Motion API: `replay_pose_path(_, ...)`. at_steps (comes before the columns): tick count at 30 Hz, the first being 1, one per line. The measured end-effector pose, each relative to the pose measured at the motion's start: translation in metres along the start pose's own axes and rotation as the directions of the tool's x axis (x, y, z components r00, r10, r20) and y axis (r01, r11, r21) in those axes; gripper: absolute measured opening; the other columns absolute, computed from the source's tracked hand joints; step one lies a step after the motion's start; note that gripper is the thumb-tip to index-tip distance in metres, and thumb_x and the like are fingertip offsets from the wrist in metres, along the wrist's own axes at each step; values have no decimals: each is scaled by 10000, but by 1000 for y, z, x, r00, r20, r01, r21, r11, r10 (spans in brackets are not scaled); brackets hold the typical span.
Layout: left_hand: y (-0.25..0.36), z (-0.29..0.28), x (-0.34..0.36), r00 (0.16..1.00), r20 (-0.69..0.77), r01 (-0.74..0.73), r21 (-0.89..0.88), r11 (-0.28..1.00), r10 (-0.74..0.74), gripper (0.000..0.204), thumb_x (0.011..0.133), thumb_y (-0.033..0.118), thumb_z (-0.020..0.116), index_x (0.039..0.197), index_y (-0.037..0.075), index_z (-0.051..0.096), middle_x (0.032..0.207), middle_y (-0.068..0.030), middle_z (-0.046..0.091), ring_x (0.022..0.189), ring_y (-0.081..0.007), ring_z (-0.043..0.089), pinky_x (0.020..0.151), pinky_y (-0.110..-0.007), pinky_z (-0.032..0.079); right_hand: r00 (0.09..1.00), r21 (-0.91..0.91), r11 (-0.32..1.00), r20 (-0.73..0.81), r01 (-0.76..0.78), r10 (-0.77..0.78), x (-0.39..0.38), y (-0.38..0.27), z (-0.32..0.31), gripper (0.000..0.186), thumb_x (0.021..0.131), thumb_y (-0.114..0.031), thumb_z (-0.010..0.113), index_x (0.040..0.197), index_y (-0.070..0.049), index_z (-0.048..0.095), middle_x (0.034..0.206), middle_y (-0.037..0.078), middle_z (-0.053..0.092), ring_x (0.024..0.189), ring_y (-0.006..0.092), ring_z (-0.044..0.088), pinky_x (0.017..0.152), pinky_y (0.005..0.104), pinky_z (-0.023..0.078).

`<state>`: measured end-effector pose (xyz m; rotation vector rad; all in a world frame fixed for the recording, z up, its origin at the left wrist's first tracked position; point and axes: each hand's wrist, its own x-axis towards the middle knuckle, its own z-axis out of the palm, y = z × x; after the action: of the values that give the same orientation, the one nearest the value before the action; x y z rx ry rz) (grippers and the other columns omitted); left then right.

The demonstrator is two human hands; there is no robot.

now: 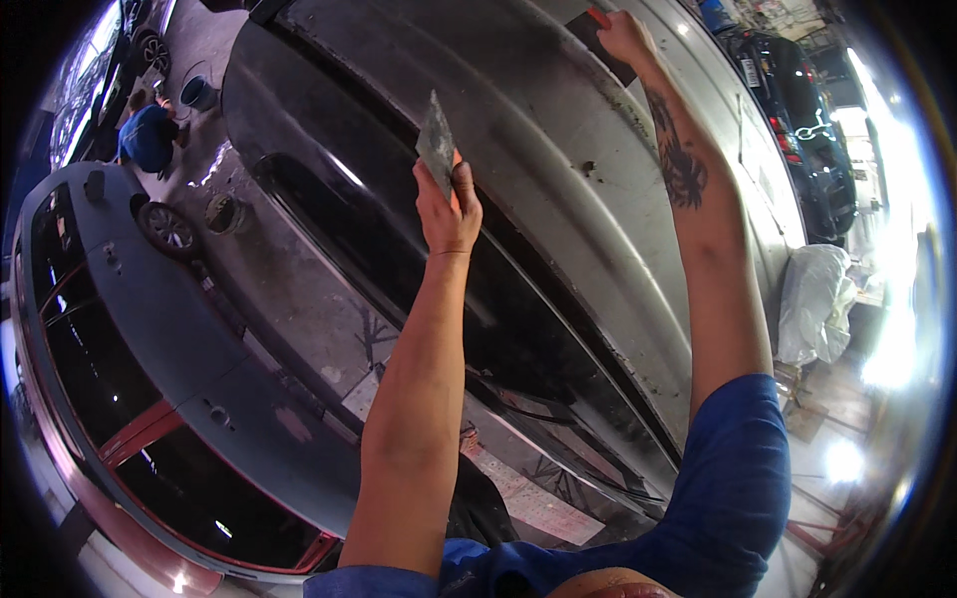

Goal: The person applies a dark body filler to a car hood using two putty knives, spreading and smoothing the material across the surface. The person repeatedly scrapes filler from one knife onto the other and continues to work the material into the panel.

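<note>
My left hand [447, 214] is closed around the handle of a putty knife [436, 148], its blade raised and smeared with grey paste. A bit of orange handle shows between the fingers. My right arm reaches far forward, and my right hand [628, 42] grips a second, wide-bladed putty knife [598, 46] with a red-orange handle. That dark blade lies over the far part of a grey vehicle roof [558, 130]; whether it touches the surface I cannot tell. Dark specks and streaks mark the roof. A dark channel runs along its left side, with glossy black side windows below.
To the left stands a grey car [229, 369] with red window frames. Beyond it a person in blue [148, 135] crouches by a dark bucket [197, 94]; another bucket [224, 213] is nearer. On the right are a dark car [802, 130] and something wrapped in white plastic [815, 304].
</note>
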<state>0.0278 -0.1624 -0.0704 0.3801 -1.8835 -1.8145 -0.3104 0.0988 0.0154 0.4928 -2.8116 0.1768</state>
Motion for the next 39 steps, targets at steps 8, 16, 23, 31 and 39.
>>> replay_pose_path(8,0,1,2,999,-10,-53,9,999,53,295,976,247,576,1159,42,468,998,-162,646,901,-371,665,773,-400,525,995,-28,996,43,88,-87,-48,-42,-12,186,784,-207,672,912,-78,715,835,199,686,820,409,665,725,495,521)
replay_pose_path(16,4,-1,1,1000,12,2,32,999,-3,282,983,266,575,1145,61,469,980,-148,646,872,-356,673,740,-408,529,992,-21,998,111,65,-62,-173,-96,-64,113,793,-144,641,875,-92,700,864,163,700,816,395,667,716,500,528)
replay_pose_path(23,3,1,1,1000,16,-3,39,999,2,282,984,278,573,1144,72,466,976,-146,647,881,-387,668,736,-427,532,995,206,974,14,-96,95,-172,-28,-83,142,836,-146,662,922,-38,698,794,217,666,748,345,673,690,415,503)
replay_pose_path(31,3,0,3,999,16,-44,43,998,43,257,978,252,580,1102,52,475,1001,-161,663,911,-386,671,766,-420,529,994,120,989,80,-82,73,-95,24,-34,218,833,-187,692,900,18,660,690,184,634,701,278,662,664,406,486)
replay_pose_path(39,7,1,4,997,-9,-77,62,995,77,315,975,270,596,1072,8,451,885,-163,664,804,-328,681,701,-388,519,978,-17,999,205,-42,45,-209,-78,-77,223,770,-118,640,971,-131,738,893,146,705,881,355,668,764,467,540)
